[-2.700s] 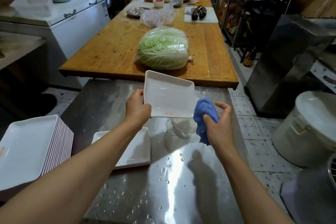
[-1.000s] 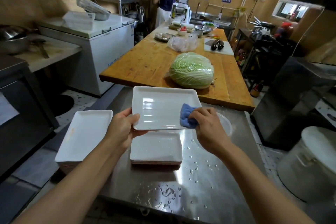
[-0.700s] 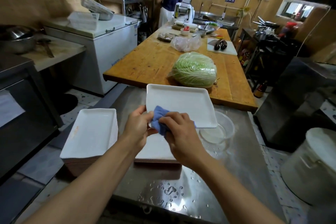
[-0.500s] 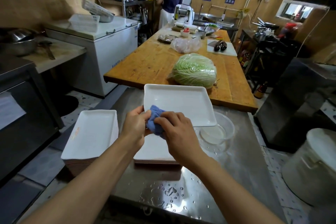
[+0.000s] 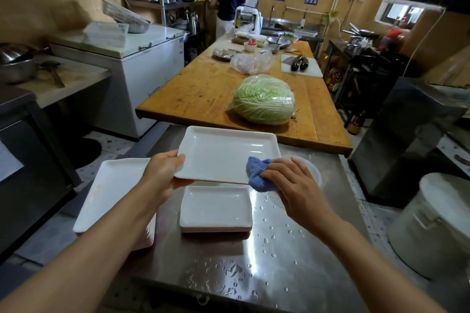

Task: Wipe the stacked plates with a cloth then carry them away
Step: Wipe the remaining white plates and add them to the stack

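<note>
Blurred wall signs behind; left hand [image 5: 162, 173] grips plate [image 5: 226, 155], right hand [image 5: 292, 180] grips cloth [image 5: 256, 175].

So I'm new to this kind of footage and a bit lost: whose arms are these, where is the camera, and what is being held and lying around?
No machine here: a person wears one wide-angle camera on the head, looking down at their own hands. The left hand grips a white rectangular plate by its edge, held in the air. The right hand presses a blue cloth against that plate's near right corner. Below, on the wet steel table, sits a small stack of plates; a taller stack stands left. A wrapped cabbage lies on the wooden table beyond.
</note>
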`<move>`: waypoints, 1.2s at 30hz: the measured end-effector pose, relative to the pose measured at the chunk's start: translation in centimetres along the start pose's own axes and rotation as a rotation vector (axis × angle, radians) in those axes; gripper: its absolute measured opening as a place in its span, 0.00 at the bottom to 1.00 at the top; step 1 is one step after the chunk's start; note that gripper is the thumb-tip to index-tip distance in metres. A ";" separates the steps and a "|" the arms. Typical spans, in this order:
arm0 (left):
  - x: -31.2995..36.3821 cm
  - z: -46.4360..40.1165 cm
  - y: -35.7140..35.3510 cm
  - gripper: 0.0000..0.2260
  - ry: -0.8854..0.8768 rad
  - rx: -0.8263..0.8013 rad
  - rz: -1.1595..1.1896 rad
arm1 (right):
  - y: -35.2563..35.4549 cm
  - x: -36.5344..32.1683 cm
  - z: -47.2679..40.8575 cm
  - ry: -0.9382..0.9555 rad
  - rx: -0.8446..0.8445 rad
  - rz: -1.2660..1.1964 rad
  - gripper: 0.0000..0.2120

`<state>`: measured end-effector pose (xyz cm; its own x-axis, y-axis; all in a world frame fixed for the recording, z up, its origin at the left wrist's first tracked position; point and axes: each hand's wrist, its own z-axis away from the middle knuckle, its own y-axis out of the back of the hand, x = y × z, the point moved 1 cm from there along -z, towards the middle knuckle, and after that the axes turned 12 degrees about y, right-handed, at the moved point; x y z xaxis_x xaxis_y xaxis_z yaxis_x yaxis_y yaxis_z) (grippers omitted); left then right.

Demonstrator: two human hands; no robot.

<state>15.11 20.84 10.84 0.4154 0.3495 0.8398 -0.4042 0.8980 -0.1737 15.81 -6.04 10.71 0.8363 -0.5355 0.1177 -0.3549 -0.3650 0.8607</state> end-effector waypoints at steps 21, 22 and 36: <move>-2.8 3.8 -7.5 0.21 -1.174 0.181 -1.309 | 3.4 -0.4 -3.0 0.046 0.045 -0.075 0.15; -2.8 3.9 -7.6 0.17 -1.195 0.217 -1.258 | 3.5 -0.7 -3.0 0.047 0.058 -0.089 0.15; -2.0 4.3 -5.3 0.09 -1.077 0.173 -1.138 | 2.7 0.7 -3.5 -0.099 0.029 -0.443 0.12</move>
<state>12.94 14.20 12.24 -0.1663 -0.8752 0.4542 -0.4126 0.4802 0.7741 16.93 -4.74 14.90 0.8665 -0.3925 -0.3083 0.0158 -0.5958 0.8030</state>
